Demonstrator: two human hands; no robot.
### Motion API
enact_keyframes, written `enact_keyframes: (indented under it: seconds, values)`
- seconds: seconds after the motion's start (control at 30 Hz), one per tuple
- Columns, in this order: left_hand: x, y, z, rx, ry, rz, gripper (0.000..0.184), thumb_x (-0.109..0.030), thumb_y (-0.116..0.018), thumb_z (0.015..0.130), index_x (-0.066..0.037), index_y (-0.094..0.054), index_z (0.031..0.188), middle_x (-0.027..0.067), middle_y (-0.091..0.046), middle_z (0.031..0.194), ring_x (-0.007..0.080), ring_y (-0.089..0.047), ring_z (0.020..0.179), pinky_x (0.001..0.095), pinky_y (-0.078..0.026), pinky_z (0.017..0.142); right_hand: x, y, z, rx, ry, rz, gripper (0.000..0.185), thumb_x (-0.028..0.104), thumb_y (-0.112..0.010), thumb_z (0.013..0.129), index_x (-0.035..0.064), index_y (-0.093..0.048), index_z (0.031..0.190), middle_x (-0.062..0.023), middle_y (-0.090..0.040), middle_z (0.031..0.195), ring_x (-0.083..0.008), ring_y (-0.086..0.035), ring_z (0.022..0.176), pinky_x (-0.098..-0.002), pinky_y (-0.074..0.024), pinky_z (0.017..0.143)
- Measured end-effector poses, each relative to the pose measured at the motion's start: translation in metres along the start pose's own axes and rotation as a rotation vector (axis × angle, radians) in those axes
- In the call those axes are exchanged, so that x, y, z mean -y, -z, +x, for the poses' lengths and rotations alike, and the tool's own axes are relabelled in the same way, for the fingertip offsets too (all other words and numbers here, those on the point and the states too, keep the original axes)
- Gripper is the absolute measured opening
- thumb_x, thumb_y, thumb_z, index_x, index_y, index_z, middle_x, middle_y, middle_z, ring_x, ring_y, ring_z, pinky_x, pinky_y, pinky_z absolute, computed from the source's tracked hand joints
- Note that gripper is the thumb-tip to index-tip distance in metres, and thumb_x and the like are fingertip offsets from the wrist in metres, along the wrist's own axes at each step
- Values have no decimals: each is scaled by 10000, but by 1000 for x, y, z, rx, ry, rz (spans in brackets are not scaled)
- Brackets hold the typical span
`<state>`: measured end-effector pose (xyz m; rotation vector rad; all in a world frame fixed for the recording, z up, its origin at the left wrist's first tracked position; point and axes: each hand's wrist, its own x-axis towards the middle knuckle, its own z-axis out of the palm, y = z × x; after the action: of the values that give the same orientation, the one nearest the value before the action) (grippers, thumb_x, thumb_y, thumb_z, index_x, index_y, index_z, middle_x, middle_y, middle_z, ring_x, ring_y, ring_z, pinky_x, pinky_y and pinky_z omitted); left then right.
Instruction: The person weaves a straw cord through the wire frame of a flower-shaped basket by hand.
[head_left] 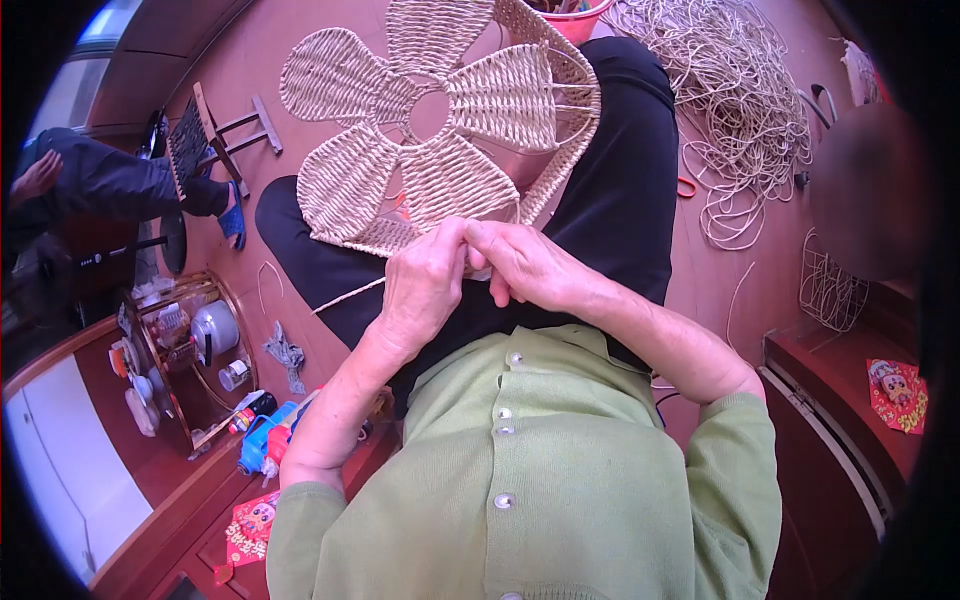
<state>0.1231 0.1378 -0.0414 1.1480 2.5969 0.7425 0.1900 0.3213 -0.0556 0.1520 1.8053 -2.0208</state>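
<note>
A flower-shaped basket (440,185), woven from pale twisted cord with several petals round an open ring, rests across my legs. At its near edge my left hand (428,285) is closed, fingers curled inward. A loose length of cord (348,296) runs out from beneath it to the left. My right hand (525,268) is closed too, its thumb and fingers meeting the left hand's just below the lowest petal. A short strand drops from that petal's corner to the right hand. The fingers hide most of what they pinch.
A large tangle of cord (740,95) lies on the floor at upper right, with orange-handled scissors (686,187) beside it. A red tub (575,18) stands beyond the basket. At left are a rack of household items (190,350), a small stool (225,135) and another person's leg (115,180).
</note>
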Motion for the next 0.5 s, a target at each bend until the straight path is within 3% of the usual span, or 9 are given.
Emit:
enact_keyframes:
  seconds: [0.07,0.13,0.27,0.4,0.5]
  values:
    - [3,3,5,-14,29,-23,145,-63,-650,962,-56,-567,1080,166,-662,846,381,-688,780,470,-525,666,-9,5,7,31,-115,69,688,637,-313,1089,16,-584,971,-53,-569,677,-138,-557,574,-335,-467,593]
    - [6,9,5,-25,94,-1,129,-60,-670,962,-45,-586,1059,169,-649,823,373,-680,735,445,-525,656,-11,2,1,-18,-59,75,681,641,-327,1085,19,-587,995,-61,-590,682,-136,-587,591,-324,-469,584]
    - [-2,19,7,-246,-135,131,171,-13,-757,843,-60,-696,996,98,-645,897,311,-663,828,409,-535,712,-5,-10,-14,-96,61,86,619,577,-359,1104,3,-578,1025,-82,-598,817,-151,-629,634,-315,-482,593]
    - [7,23,18,-76,-327,114,224,-45,-770,741,-75,-717,957,50,-620,910,261,-623,880,390,-506,754,-6,-14,-15,-113,93,186,546,506,-385,1121,-4,-562,1035,-86,-566,928,-161,-662,682,-314,-494,602]
    - [19,25,27,-23,-467,82,290,-31,-794,692,-82,-728,970,55,-625,889,260,-622,841,397,-499,738,-8,-17,-12,-150,118,228,530,500,-388,1121,5,-557,1037,-64,-555,877,-149,-676,700,-303,-486,586]
